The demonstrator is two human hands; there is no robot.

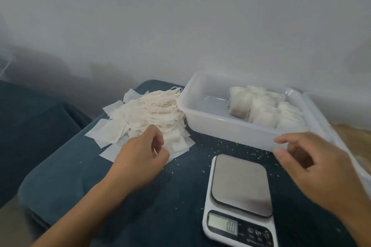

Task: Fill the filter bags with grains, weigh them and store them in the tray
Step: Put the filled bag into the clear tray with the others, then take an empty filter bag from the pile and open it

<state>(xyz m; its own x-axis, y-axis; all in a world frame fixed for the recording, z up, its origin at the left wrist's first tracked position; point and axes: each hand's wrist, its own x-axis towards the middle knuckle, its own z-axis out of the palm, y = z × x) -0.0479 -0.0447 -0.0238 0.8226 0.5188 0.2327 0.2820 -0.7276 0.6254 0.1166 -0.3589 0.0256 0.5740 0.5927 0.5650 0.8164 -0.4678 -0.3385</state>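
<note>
While the digital scale [240, 200] sits nearest me on the dark blue tabletop [84, 170], its steel platform bare and its display reading 0.0, I see both hands working just beyond it. The left hand [140, 158] reaches to the near edge of the pile of empty filter bags [144, 120], its grip curled with thumb and fingertips drawn together at the bags; motion blur keeps me from telling whether a bag is actually pinched, so I cannot tell if that grip holds anything. The right hand [313, 168] hovers at the near right corner of the tray [230, 128], fingers loosely bent and spread, its grip open and holding nothing I can make out, the fingertips close to the tray wall, though I cannot say if they touch it. Loose grains [251, 151] lie scattered on the tabletop between the scale and the tray. The empty bags, white squares with cream strings, lie heaped to the left of the tray, the strings fanning toward its far left corner. The tray, translucent white plastic, stands behind the scale, and the filled bags [261, 106] are packed upright in rows along its right half, leaving the left half of the floor showing. At the right edge, just beside the tray, a second container [341, 140] shows a tan heap of grain, largely cut off. Behind everything rises a plain pale wall [180, 16].
</note>
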